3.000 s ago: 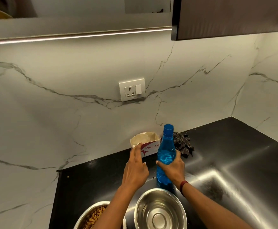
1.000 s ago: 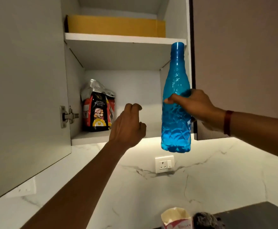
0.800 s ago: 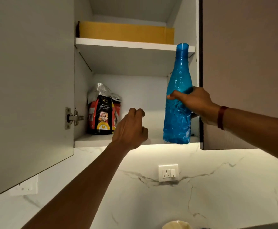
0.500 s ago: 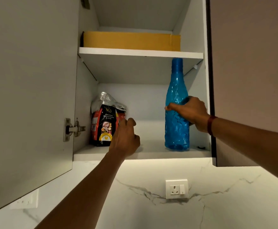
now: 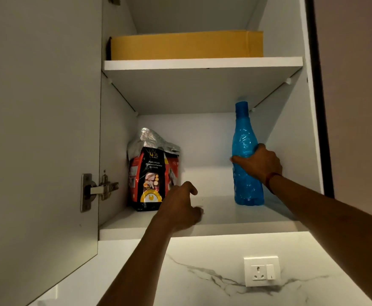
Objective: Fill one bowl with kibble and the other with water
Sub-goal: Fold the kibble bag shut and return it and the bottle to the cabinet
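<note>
Right hand (image 5: 259,165) grips bottle (image 5: 244,138) at mid-body; bottle stands upright on shelf (image 5: 224,230), near right edge. Left hand (image 5: 178,208) (fingers loosely curled, holding nothing) at shelf front edge, just beside bag (image 5: 150,173).

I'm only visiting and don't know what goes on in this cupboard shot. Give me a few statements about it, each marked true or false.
1. The blue bottle stands upright on the lower shelf. True.
2. The left hand grips the bottle. False: the right hand grips it, and the left hand holds nothing.
3. The kibble bag sits on the upper shelf. False: the kibble bag stands on the lower shelf, left of the bottle. The upper shelf holds a yellow-brown box.
4. The cupboard door is open. True.
5. A wall socket sits below the cupboard. True.
</note>
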